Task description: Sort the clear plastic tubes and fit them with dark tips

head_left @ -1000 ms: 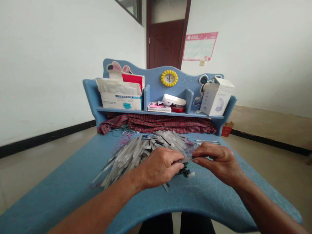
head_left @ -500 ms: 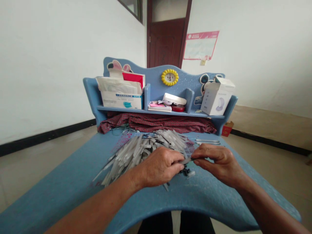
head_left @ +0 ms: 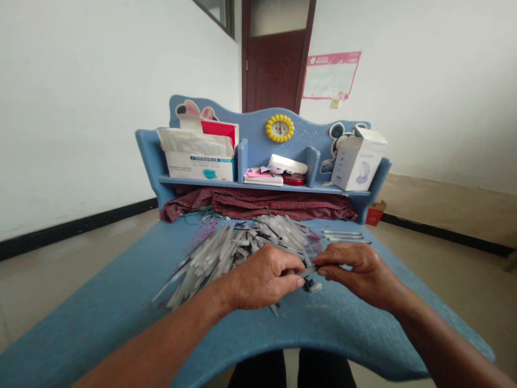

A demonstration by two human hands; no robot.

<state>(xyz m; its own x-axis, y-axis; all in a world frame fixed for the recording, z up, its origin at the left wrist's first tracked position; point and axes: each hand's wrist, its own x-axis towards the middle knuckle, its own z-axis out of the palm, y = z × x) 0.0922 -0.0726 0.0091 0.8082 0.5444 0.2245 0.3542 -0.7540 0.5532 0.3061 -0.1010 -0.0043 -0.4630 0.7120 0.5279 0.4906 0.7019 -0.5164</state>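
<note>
Between my two hands is a slim translucent plastic tube (head_left: 308, 271), pen-like, with a dark end on the right. My left hand (head_left: 262, 276) pinches its left part between thumb and fingers. My right hand (head_left: 357, 267) is closed on the dark end with thumb and fingertips. Most of the tube is hidden by my left hand. Just below the tube lie small black pieces (head_left: 309, 284) and a short clear piece (head_left: 316, 288). A big heap of similar translucent tubes (head_left: 218, 250) spreads on the desk beyond and left of my left hand.
Several slender pen-like sticks (head_left: 343, 236) lie side by side on the blue desk (head_left: 121, 280), behind my right hand. A checked cloth (head_left: 262, 203) is bunched under the shelf (head_left: 226, 184). The shelf holds a mask box (head_left: 200, 165), booklets (head_left: 263, 179) and a white carton (head_left: 358, 161).
Both hands stay close together on the tube. The right fingertips have shifted slightly left and down, and the tube tilts a little differently. The view has moved slightly.
</note>
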